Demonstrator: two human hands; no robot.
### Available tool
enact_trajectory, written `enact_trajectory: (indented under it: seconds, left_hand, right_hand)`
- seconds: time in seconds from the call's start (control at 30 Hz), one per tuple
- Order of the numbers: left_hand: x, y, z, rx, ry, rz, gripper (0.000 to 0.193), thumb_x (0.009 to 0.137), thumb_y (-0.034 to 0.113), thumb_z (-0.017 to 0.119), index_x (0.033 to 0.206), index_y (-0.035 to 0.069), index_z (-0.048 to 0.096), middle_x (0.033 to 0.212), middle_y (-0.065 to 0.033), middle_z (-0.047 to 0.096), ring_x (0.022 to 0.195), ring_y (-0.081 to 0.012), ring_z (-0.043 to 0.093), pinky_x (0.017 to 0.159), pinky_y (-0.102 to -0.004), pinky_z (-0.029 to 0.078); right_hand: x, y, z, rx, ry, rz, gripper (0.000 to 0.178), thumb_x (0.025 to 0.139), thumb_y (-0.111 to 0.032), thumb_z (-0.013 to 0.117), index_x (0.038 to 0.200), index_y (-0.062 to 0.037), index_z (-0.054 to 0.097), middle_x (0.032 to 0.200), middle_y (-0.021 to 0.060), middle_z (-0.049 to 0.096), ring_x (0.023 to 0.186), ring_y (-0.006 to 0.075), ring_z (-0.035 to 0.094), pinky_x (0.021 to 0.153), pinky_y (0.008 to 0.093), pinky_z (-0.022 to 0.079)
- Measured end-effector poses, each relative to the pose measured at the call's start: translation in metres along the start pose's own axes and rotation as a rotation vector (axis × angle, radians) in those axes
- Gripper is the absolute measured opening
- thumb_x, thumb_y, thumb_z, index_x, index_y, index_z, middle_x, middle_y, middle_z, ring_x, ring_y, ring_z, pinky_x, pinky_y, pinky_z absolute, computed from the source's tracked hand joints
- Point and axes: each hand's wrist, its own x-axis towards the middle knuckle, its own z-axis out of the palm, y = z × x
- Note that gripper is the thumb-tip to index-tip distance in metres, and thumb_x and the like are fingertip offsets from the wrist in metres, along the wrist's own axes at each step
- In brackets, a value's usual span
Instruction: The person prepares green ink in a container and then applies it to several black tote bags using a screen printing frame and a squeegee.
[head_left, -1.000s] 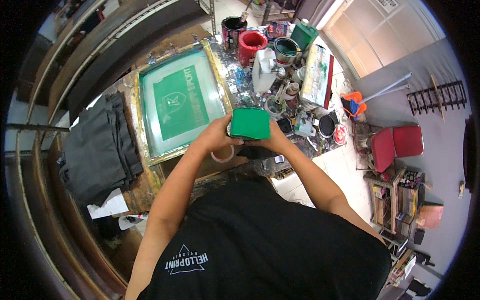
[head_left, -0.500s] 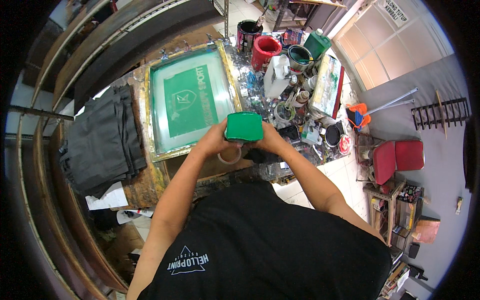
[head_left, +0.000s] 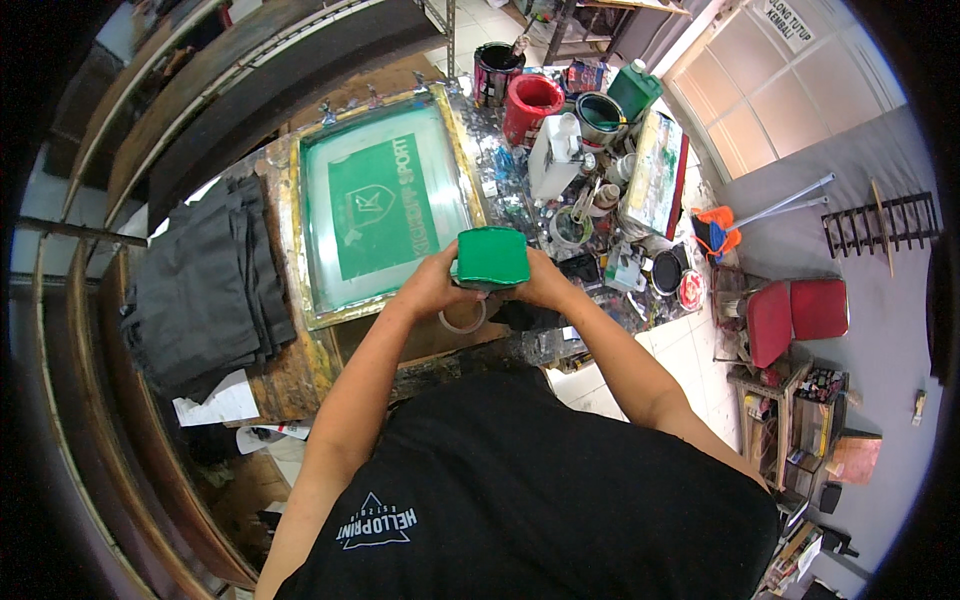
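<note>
Between both hands, above the workbench's near edge, is a squarish container with a glossy green top (head_left: 493, 257); whether that top is a lid or ink I cannot tell. My left hand (head_left: 437, 284) grips its left side and my right hand (head_left: 545, 281) its right side, with fingertips partly hidden under it. A pale round ring-like item (head_left: 463, 317) lies on the bench below the container. Just beyond my left hand lies a screen printing frame (head_left: 297, 230) with a yellowed, stained rim. Its mesh (head_left: 378, 205) carries a green area with a shield design and lettering.
A stack of black fabric pieces (head_left: 205, 285) lies left of the frame. Crowding the right of the bench are a red bucket (head_left: 531, 100), a white jug (head_left: 555, 160), a green jerrycan (head_left: 634, 90) and several small bottles. Shelving racks (head_left: 90, 340) line the left; red chairs (head_left: 790, 322) stand right.
The green-topped container and both hands have shifted very slightly to the right and nearer. The ring-like item below shows a little differently. Both hands keep their grip.
</note>
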Motion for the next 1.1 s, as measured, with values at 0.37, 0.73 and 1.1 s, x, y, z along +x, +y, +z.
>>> enact_trajectory:
  seconds: [0.37,0.73,1.1]
  left_hand:
    - [-0.001,0.005,-0.002,-0.025,0.006,0.002,0.093,0.067,0.023,0.095,0.147,0.009,0.050,0.129,-0.0249,0.068,0.123,-0.0421,0.064,0.103,-0.0458,0.051]
    - [0.002,-0.002,0.000,-0.006,0.012,0.022,0.093,0.068,0.022,0.095,0.148,0.009,0.050,0.127,-0.0252,0.069,0.120,-0.0420,0.066,0.100,-0.0459,0.053]
    - [0.005,-0.016,0.005,0.051,-0.015,-0.029,0.096,0.068,0.027,0.095,0.148,0.006,0.047,0.131,-0.0270,0.066,0.123,-0.0435,0.063,0.101,-0.0471,0.052]
  right_hand:
    - [0.002,0.013,0.001,-0.082,-0.022,-0.036,0.074,0.063,-0.024,0.094,0.129,-0.0075,0.064,0.129,0.0180,0.067,0.119,0.0406,0.062,0.101,0.0453,0.051]
    - [0.006,0.035,0.020,0.082,0.014,-0.139,0.091,0.069,-0.039,0.093,0.145,-0.0092,0.053,0.149,0.0192,0.052,0.140,0.0408,0.043,0.120,0.0467,0.033]
    - [0.004,0.037,0.028,-0.021,0.103,-0.267,0.091,0.068,-0.026,0.095,0.145,-0.0066,0.050,0.152,0.0197,0.045,0.146,0.0373,0.040,0.121,0.0440,0.034]
